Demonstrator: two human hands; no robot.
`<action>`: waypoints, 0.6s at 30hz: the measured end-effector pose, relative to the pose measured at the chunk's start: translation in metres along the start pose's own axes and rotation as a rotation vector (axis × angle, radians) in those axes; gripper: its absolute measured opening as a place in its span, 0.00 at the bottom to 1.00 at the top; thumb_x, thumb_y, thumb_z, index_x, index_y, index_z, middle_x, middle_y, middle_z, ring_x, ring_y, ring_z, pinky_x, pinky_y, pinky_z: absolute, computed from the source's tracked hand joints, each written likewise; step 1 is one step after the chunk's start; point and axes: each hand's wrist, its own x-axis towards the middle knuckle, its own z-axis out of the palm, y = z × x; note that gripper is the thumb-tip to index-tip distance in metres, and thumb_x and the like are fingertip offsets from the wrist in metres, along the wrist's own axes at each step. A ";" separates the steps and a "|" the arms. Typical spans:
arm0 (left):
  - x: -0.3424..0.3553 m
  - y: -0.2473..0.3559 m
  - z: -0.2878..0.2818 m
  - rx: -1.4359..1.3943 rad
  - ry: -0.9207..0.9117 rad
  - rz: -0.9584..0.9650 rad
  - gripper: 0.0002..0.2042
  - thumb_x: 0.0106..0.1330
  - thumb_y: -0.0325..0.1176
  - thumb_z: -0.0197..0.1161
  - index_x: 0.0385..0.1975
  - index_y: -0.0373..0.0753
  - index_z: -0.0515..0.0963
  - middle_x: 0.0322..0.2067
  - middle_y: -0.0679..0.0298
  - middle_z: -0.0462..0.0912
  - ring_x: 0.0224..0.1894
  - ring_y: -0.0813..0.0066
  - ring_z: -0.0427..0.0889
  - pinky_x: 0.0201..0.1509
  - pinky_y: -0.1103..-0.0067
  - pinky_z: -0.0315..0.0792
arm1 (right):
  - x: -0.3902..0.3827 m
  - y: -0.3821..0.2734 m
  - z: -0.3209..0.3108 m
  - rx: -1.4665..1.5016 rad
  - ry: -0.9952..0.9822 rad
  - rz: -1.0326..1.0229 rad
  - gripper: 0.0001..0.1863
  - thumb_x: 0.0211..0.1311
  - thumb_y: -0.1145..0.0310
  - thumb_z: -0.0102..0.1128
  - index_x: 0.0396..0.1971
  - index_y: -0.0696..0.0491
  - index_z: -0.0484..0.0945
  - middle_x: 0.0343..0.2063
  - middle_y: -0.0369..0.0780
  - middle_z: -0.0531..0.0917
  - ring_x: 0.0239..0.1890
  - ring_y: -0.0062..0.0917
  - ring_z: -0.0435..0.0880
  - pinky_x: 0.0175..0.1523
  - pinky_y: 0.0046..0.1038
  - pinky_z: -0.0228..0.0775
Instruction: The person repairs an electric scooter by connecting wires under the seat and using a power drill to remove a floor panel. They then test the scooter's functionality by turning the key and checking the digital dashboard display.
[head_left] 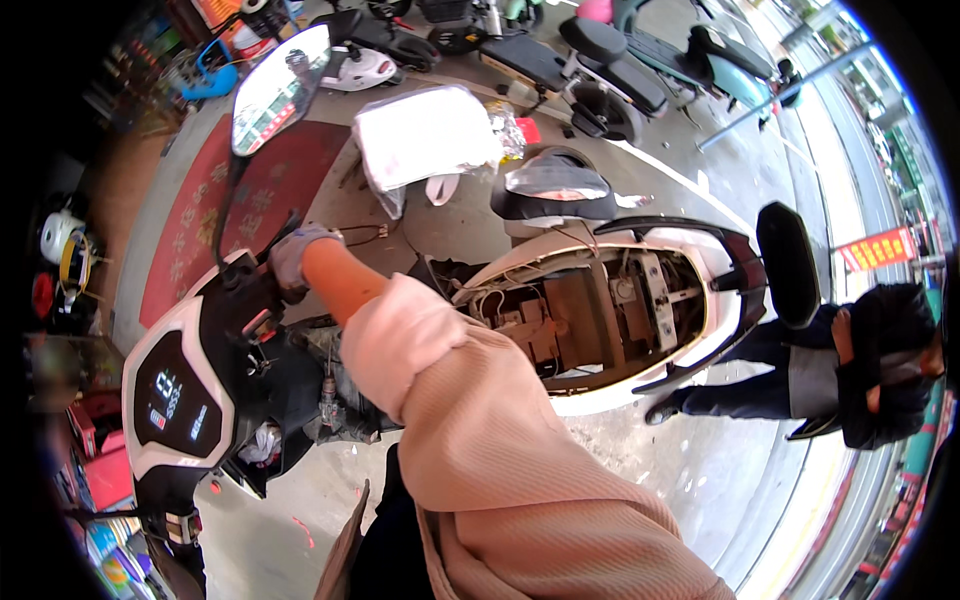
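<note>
My right hand (291, 258), in a grey glove, is closed round the far handlebar grip of a black and white electric scooter. My arm, in a beige sleeve with a pale rolled cuff, stretches across the scooter. Beside the hand are the switch housing (260, 326) and the stem of the far mirror (277, 90). The lit dashboard (178, 400) faces up at the left. Behind my arm, the seat is off and the open body compartment (575, 315) shows wires and brown inner parts. My left hand is out of view.
A detached black seat (553, 190) and a stool-like stand (430, 135) under white plastic are beyond the scooter. Several parked scooters (610, 75) line the back. A person (840, 365) stands at the right with arms crossed. A red mat (235, 200) lies far left.
</note>
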 end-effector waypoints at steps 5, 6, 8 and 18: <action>0.015 0.026 -0.023 -0.629 -0.229 -0.392 0.21 0.72 0.46 0.48 0.61 0.44 0.68 0.51 0.58 0.77 0.45 0.62 0.81 0.45 0.69 0.81 | -0.011 -0.007 0.002 -0.078 0.167 -0.014 0.21 0.40 0.61 0.67 0.40 0.47 0.86 0.41 0.38 0.86 0.47 0.32 0.84 0.49 0.34 0.73; 0.013 -0.002 -0.017 -0.632 -0.257 -0.356 0.21 0.72 0.47 0.48 0.60 0.45 0.69 0.48 0.58 0.79 0.44 0.62 0.81 0.45 0.69 0.81 | -0.009 -0.008 0.007 -0.086 0.238 -0.022 0.20 0.40 0.60 0.67 0.39 0.47 0.86 0.41 0.38 0.86 0.47 0.31 0.84 0.49 0.34 0.73; 0.018 0.010 -0.015 -0.689 -0.253 -0.371 0.21 0.73 0.47 0.47 0.60 0.45 0.69 0.47 0.58 0.79 0.43 0.62 0.81 0.45 0.69 0.81 | -0.010 -0.006 0.019 -0.076 0.376 -0.021 0.18 0.41 0.61 0.67 0.38 0.46 0.86 0.40 0.37 0.86 0.47 0.31 0.84 0.50 0.34 0.71; 0.006 -0.046 -0.023 -0.807 -0.305 -0.512 0.24 0.73 0.52 0.45 0.65 0.51 0.65 0.42 0.58 0.82 0.38 0.66 0.82 0.42 0.75 0.79 | -0.011 -0.005 0.054 0.002 0.789 -0.122 0.14 0.56 0.65 0.54 0.42 0.47 0.82 0.40 0.42 0.84 0.52 0.39 0.76 0.61 0.42 0.59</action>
